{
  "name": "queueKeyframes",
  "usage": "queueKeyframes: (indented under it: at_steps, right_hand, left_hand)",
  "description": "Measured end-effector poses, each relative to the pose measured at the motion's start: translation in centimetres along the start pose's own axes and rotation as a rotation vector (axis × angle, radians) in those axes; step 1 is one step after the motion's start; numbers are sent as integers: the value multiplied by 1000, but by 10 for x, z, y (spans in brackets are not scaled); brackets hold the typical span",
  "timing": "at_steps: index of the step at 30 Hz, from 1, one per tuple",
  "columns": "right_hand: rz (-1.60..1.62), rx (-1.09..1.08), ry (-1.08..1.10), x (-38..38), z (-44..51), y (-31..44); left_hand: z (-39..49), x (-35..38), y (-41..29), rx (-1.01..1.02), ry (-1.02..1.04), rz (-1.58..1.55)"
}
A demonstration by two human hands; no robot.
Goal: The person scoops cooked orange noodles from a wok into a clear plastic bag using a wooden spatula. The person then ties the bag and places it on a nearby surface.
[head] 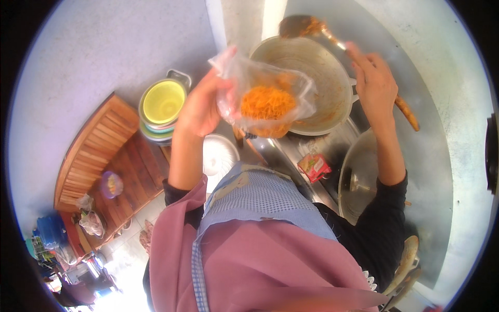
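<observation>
My left hand grips the side of a clear plastic bag, which hangs partly in front of a wide metal wok. Orange shredded food fills the lower part of the bag. In my right hand is a cooking spatula with a wooden handle. Its dark blade is raised over the wok's far rim, with orange bits stuck to it. The wok's visible inside carries only oily smears and a few scraps.
Nearer me on the right sits a second wok with a utensil inside. A red packet lies on the metal stove. To the left, stacked bowls stand on a wooden bench, near a white ridged plate or lid.
</observation>
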State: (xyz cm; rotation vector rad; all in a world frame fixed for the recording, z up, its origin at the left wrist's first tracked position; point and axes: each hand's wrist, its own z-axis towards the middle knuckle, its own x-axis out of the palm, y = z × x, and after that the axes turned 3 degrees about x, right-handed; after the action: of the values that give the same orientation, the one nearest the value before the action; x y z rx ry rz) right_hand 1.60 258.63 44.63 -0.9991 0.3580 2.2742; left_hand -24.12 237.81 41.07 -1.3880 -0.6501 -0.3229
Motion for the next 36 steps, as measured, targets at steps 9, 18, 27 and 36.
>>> queueKeyframes:
  at_steps: [9,18,27,36]
  right_hand:
    - [-273,-30,430,92,-45,-43]
    - [27,77,9,88,-15,-47]
    - [-539,-122,613,136,-15,-69]
    - [-321,-334,775,206,51,-64]
  left_hand:
    - [-15,37,0,115,40,-47]
    - [-37,53,-43,335,110,-37]
    - [-99,17,-47,276,-142,102]
    - [-127,-23,-6,162,-381,108]
